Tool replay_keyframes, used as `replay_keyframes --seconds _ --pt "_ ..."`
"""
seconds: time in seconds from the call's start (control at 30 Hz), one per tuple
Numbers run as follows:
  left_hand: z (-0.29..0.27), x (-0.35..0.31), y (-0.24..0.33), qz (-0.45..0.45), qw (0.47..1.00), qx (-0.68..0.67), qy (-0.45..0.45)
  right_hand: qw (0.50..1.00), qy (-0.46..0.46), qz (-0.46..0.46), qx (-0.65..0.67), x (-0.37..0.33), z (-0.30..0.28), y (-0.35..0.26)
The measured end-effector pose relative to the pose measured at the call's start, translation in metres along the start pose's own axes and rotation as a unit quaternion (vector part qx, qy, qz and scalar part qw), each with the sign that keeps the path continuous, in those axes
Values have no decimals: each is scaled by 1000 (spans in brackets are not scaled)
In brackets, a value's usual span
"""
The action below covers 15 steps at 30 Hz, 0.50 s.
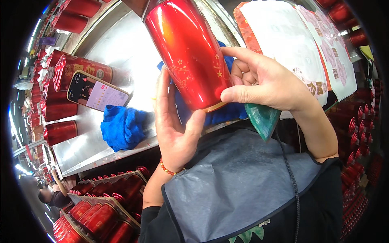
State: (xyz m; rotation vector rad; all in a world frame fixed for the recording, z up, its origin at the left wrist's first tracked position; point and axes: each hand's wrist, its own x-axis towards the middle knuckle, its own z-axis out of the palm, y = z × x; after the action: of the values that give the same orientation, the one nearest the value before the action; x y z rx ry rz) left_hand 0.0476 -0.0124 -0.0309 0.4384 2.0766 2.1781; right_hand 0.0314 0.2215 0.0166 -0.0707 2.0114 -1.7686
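A glossy red cylinder (188, 52) with small gold stars and a gold-coloured rim at its near end leans in front of me, held between both hands. My left hand (174, 121) supports its left side with long fingers, the thumb near the lower rim. My right hand (267, 81) grips the lower right side between thumb and index finger, the other fingers curled. Below that hand sticks out a green, pointed scraper-like piece (263, 119), apparently held in the palm. Blue cloth (227, 113) lies beneath the cylinder, partly hidden. The cylinder's upper end runs out of view.
Left on the metal worktable (121, 44) are a phone (97, 91) with a lit screen, a crumpled blue cloth (123, 127) and several red cylinders (60, 131). Printed sheets (283, 44) lie at right. Crates of red cylinders (99, 218) stand lower left; another person (52, 194) is beyond.
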Motion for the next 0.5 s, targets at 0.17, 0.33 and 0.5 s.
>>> replay_keyframes --seconds 0.17,0.33,0.5 --pt "7 0 1 -18 1000 -10 21 999 3 -21 -48 0 1 -2" --pt "10 1 2 -11 999 -23 27 998 7 -47 -44 -1 2 1" --pt "9 1 1 -14 999 -11 28 999 -5 -14 -45 -1 -2 -6"
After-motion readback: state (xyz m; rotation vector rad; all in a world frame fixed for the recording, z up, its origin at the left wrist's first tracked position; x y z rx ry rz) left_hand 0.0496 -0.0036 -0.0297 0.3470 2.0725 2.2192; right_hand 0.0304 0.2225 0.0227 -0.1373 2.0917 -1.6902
